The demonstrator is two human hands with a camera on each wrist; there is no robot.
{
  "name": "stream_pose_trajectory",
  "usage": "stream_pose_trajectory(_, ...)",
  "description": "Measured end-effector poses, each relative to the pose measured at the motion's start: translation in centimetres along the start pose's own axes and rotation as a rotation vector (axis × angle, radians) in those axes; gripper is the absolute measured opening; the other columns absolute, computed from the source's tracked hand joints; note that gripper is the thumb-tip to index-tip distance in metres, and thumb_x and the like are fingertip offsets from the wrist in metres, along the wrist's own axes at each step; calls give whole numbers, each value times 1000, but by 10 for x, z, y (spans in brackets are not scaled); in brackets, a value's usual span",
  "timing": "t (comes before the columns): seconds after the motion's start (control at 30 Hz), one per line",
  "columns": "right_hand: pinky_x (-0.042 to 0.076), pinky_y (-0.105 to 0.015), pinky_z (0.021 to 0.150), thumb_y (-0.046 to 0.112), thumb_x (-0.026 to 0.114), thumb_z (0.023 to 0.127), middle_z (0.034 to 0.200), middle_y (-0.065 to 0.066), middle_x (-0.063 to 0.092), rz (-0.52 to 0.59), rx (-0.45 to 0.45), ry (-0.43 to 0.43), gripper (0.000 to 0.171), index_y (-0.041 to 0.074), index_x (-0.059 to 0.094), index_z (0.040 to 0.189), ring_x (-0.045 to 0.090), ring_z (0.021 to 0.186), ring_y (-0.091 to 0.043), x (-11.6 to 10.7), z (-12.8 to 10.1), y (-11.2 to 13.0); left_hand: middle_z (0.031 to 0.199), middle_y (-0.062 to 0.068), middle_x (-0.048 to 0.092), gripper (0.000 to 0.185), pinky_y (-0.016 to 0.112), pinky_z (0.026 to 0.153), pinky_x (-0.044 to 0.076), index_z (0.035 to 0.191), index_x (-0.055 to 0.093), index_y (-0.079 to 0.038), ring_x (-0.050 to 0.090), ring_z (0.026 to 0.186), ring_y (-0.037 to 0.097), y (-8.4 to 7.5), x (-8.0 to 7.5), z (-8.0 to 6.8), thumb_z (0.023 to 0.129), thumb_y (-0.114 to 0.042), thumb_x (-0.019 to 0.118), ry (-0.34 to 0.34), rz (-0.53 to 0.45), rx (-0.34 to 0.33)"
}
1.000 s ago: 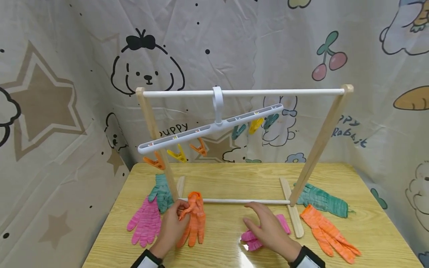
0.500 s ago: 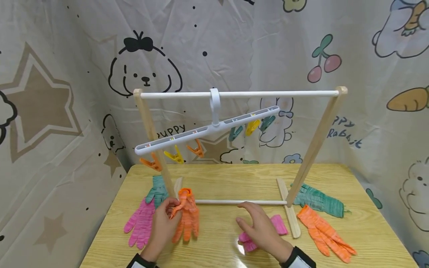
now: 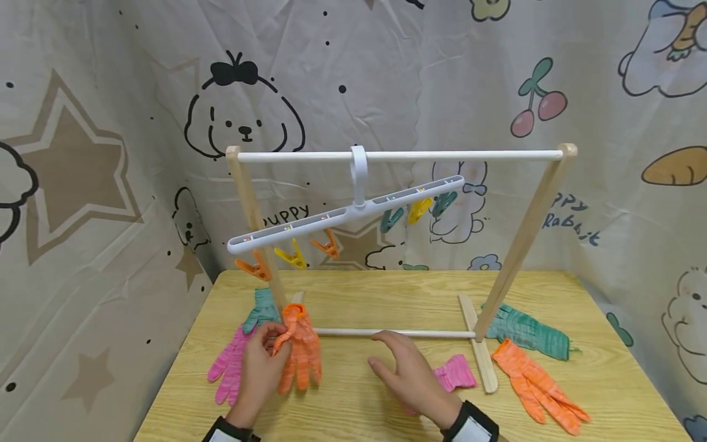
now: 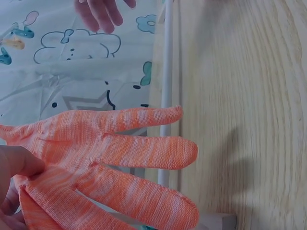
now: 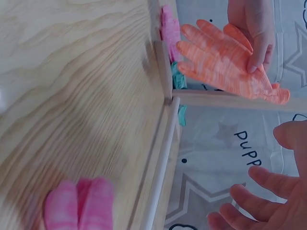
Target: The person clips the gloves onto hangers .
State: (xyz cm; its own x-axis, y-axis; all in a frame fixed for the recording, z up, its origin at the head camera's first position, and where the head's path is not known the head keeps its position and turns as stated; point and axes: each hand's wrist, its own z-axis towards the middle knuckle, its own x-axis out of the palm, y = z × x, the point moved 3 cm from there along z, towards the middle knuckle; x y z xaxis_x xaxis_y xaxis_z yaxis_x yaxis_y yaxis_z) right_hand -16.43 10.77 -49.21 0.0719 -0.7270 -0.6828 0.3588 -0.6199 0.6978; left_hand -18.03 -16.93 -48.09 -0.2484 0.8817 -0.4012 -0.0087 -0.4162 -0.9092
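Note:
My left hand (image 3: 264, 368) pinches an orange knit glove (image 3: 302, 350) near its cuff, and the glove hangs fingers down. In the left wrist view the glove (image 4: 120, 153) spreads out with the thumb pressed on its palm. My right hand (image 3: 411, 374) is held above the table, fingers relaxed and apart, holding nothing. Beneath it lies a pink glove (image 3: 457, 372), partly hidden by that hand. Above both hands a white hanger (image 3: 358, 210) hangs from a rod, carrying orange clips (image 3: 327, 244), yellow clips (image 3: 420, 210) and teal clips (image 3: 445, 202), none holding a glove.
A wooden rack with a white top rod (image 3: 458, 155) stands on the table (image 3: 381, 301). A teal glove (image 3: 259, 310) and a pink glove (image 3: 226, 368) lie at the left. Another teal glove (image 3: 530, 331) and an orange glove (image 3: 541, 387) lie at the right.
My left hand has shifted slightly left and up with the orange glove, now over the rack's left post. My right hand has moved left, uncovering more of the pink glove's cuff.

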Motion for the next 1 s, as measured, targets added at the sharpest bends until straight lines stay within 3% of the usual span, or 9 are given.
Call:
stream_pose_trajectory(0.47, 46, -49, 109, 30, 65, 97, 136, -11, 64, -41, -77, -18, 40, 10, 61, 132, 57, 130, -29, 12, 11, 19, 109, 18, 67, 23, 16, 61, 43, 109, 63, -2, 53, 73, -3, 2, -13, 4, 87, 3, 67, -86, 32, 6)
stream_pose_trajectory(0.77, 46, -47, 109, 32, 60, 102, 139, -7, 61, -29, -81, 60, 41, 11, 58, 137, 55, 133, -25, 17, 24, 38, 106, 16, 67, 23, 16, 63, 45, 108, 63, -2, 55, 75, 0, 3, -19, 8, 86, 3, 67, -122, 32, -21)
stream_pose_trajectory(1.0, 47, -46, 109, 34, 60, 101, 140, -6, 60, -54, -105, 53, 41, 14, 58, 137, 53, 134, -23, 18, 30, 50, 104, 16, 66, 20, 13, 65, 45, 109, 63, -2, 54, 75, 1, 0, -26, 10, 89, 1, 66, -161, 3, -10)
